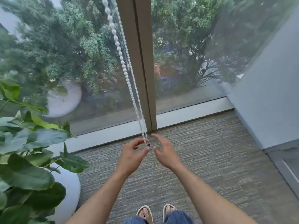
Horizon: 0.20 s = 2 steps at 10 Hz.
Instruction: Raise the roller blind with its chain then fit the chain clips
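A white bead chain (123, 62) hangs in a loop from above, down along the brown window post (139, 62). Its lower end reaches my left hand (132, 155), whose thumb and fingers pinch the bottom of the loop. A small dark clip (148, 145) sits on the chain at my fingertips. My right hand (165, 151) hovers just right of the chain end, fingers spread, holding nothing. The roller blind itself is out of view above.
A leafy plant (27, 151) in a round white pot (68, 188) stands at the left. The window sill (194, 110) runs along the glass. A pale wall (271, 94) closes the right side. Grey carpet (210, 159) lies underfoot, with my sandalled feet at the bottom.
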Available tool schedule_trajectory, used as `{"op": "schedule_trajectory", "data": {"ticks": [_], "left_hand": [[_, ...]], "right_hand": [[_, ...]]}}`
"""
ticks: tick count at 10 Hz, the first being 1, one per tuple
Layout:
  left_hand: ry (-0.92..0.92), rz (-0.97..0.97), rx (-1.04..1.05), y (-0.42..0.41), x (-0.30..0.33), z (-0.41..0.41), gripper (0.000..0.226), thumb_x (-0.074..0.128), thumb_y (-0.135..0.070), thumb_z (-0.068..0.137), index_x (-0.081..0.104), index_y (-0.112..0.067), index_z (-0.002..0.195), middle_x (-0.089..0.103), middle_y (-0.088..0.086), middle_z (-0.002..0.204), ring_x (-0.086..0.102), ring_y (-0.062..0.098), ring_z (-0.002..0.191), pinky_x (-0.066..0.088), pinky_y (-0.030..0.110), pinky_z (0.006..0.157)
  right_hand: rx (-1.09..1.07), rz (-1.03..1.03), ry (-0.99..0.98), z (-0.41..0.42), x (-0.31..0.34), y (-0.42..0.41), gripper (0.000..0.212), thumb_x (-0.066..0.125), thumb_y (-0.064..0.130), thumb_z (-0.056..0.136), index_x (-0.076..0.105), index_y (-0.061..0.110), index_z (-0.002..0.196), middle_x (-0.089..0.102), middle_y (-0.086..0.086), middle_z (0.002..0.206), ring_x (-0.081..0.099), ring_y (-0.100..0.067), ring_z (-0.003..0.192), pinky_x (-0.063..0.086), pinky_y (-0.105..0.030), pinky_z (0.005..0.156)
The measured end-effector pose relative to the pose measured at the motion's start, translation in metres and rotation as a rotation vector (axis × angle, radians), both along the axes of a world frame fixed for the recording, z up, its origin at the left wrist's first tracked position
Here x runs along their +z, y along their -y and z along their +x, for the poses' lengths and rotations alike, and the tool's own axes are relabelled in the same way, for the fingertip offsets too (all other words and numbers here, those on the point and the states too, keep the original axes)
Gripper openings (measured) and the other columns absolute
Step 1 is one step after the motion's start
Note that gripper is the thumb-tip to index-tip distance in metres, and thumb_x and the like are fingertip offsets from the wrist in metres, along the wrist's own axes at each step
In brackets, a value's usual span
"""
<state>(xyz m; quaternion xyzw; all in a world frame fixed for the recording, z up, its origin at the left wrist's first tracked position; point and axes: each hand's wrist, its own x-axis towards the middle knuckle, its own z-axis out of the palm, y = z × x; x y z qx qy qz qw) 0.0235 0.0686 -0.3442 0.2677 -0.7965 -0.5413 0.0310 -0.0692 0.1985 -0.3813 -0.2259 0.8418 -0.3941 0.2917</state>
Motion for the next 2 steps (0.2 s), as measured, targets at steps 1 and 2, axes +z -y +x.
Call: {"op": "schedule_trajectory", "data": {"ticks": [1,2], "left_hand": [[0.030,-0.002,0.011,0.007,0.028,-0.010,0.033,0.076,-0.027,0.083,0.067,-0.027,0.115,0.068,-0.011,0.118,0.061,0.007,0.114,0.045,0.030,0.102],[0.020,0.064,0.001,0.012,0.062,-0.016,0.039,0.077,-0.021,0.082,0.064,-0.025,0.119,0.069,-0.010,0.115,0.062,0.002,0.110,0.050,0.032,0.098]], "right_hand": [[0.056,-0.017,-0.178,-0.015,0.041,0.005,0.057,0.057,0.024,0.097,0.037,0.022,0.150,0.040,0.004,0.156,0.036,-0.012,0.143,0.027,-0.026,0.118],[0.070,-0.058,-0.284,-0.026,0.093,0.012,0.067,0.060,0.038,0.095,0.030,0.021,0.154,0.034,0.004,0.159,0.030,-0.012,0.146,0.022,-0.027,0.121]]}}
